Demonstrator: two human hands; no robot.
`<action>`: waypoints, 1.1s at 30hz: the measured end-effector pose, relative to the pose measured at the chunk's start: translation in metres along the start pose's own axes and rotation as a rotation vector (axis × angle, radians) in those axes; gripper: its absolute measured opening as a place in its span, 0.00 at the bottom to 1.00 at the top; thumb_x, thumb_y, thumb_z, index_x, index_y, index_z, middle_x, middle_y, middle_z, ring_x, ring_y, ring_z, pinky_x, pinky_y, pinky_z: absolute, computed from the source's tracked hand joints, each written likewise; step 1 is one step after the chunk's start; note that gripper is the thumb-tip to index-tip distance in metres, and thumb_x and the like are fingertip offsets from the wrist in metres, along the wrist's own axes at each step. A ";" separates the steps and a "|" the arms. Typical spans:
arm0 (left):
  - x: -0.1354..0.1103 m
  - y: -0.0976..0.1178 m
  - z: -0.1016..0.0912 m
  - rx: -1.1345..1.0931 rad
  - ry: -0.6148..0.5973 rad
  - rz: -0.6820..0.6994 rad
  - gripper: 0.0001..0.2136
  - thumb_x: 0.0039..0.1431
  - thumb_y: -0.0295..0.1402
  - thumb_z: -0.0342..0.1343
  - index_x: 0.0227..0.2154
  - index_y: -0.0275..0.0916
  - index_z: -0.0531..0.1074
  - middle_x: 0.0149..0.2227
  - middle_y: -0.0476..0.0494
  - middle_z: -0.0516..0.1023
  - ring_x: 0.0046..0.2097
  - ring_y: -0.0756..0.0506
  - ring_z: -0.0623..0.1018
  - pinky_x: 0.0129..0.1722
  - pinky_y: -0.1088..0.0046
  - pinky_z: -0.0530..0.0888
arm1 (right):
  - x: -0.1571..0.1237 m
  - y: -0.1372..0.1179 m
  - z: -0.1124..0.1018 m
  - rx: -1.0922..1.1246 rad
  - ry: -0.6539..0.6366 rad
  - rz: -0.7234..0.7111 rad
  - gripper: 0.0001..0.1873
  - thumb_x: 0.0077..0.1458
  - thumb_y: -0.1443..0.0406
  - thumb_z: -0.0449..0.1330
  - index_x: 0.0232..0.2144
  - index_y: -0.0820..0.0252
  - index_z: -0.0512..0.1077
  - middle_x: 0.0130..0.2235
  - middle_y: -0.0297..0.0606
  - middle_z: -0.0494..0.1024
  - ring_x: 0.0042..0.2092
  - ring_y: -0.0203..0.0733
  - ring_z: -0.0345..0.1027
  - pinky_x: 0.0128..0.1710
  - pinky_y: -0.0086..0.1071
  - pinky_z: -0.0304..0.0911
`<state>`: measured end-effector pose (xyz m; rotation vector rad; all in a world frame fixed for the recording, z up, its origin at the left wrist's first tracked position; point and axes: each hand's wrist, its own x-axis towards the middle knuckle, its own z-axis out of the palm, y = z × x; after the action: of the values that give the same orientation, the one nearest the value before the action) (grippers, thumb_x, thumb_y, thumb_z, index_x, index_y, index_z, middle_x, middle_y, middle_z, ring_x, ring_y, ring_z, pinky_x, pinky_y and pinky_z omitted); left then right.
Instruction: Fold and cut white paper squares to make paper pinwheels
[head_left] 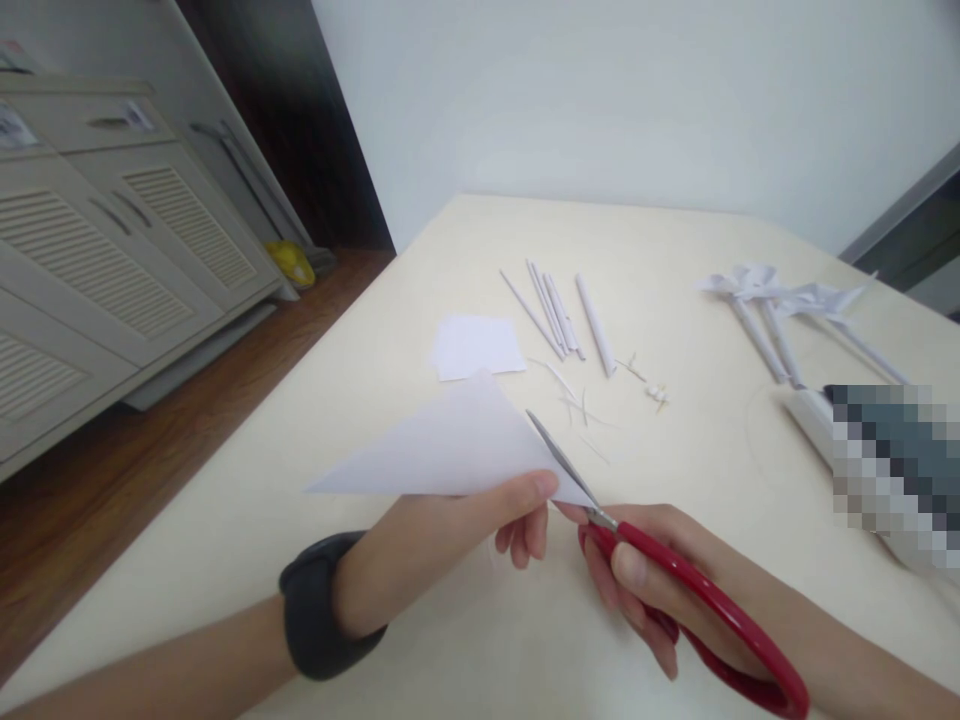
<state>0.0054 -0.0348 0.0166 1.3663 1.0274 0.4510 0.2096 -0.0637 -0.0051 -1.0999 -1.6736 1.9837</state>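
Observation:
A white paper triangle (442,440) is pinched between the thumb and fingers of my left hand (495,510), near its right corner. My right hand (645,570) grips red-handled scissors (705,585). The blades point up and to the left, along the paper's right edge and corner. Whether they are cutting into it I cannot tell. Beyond the triangle's top lies a stack of white paper squares (480,345). Thin paper strips (577,405) are scattered just past the scissor tips.
Several rolled paper sticks (555,310) and a thicker paper tube (596,325) lie farther back. Paper pinwheels (757,285) on sticks rest at the right. A blurred-out object (892,470) is nearer on that side. Small scraps (658,394) lie mid-table. A louvred cabinet (142,210) stands left.

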 end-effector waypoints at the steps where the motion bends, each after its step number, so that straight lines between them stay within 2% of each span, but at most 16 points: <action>1: 0.000 0.000 0.000 0.003 0.000 0.008 0.20 0.59 0.41 0.45 0.15 0.37 0.65 0.19 0.51 0.67 0.26 0.51 0.68 0.32 0.75 0.65 | -0.001 0.000 -0.001 -0.006 0.001 -0.006 0.22 0.58 0.50 0.46 0.28 0.62 0.64 0.15 0.28 0.60 0.18 0.31 0.54 0.20 0.25 0.50; 6: 0.000 0.002 -0.001 0.038 -0.014 0.040 0.20 0.60 0.41 0.43 0.15 0.37 0.65 0.20 0.50 0.67 0.26 0.50 0.68 0.32 0.74 0.65 | -0.001 -0.003 -0.003 -0.035 0.015 -0.030 0.20 0.58 0.51 0.47 0.28 0.62 0.64 0.19 0.30 0.63 0.20 0.32 0.55 0.22 0.26 0.52; 12: -0.001 -0.001 -0.001 0.006 -0.011 0.108 0.20 0.60 0.41 0.43 0.17 0.37 0.66 0.21 0.50 0.66 0.27 0.50 0.66 0.33 0.73 0.64 | 0.003 0.001 -0.003 -0.005 0.005 -0.115 0.21 0.58 0.51 0.47 0.27 0.62 0.65 0.18 0.29 0.63 0.20 0.32 0.57 0.22 0.26 0.54; 18: -0.003 0.002 0.001 -0.035 -0.028 0.216 0.18 0.59 0.41 0.45 0.20 0.36 0.67 0.22 0.49 0.67 0.28 0.50 0.66 0.32 0.71 0.64 | 0.002 -0.002 -0.001 -0.052 0.042 -0.189 0.22 0.56 0.50 0.48 0.25 0.63 0.64 0.20 0.29 0.62 0.19 0.31 0.57 0.21 0.26 0.53; 23: -0.005 0.005 -0.002 0.031 -0.032 0.294 0.16 0.59 0.40 0.45 0.24 0.35 0.69 0.25 0.48 0.68 0.29 0.49 0.66 0.34 0.70 0.64 | 0.003 -0.005 0.005 -0.041 0.055 -0.274 0.24 0.58 0.50 0.45 0.24 0.63 0.63 0.20 0.30 0.62 0.20 0.30 0.56 0.22 0.26 0.52; 28: -0.001 -0.001 -0.003 0.141 -0.027 0.273 0.19 0.56 0.44 0.46 0.21 0.35 0.69 0.24 0.47 0.68 0.30 0.48 0.67 0.37 0.70 0.65 | 0.002 -0.011 0.008 -0.085 0.098 -0.329 0.24 0.58 0.49 0.45 0.23 0.63 0.63 0.19 0.30 0.62 0.22 0.31 0.55 0.23 0.27 0.51; 33: 0.001 -0.007 0.002 0.156 -0.054 0.219 0.19 0.56 0.46 0.46 0.21 0.35 0.69 0.25 0.47 0.70 0.31 0.48 0.68 0.39 0.70 0.66 | 0.001 -0.010 0.006 -0.145 0.126 -0.312 0.23 0.58 0.49 0.45 0.25 0.62 0.62 0.20 0.30 0.62 0.22 0.32 0.56 0.24 0.27 0.52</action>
<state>0.0054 -0.0364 0.0094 1.6312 0.8869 0.5005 0.2028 -0.0645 0.0041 -0.9216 -1.8171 1.5901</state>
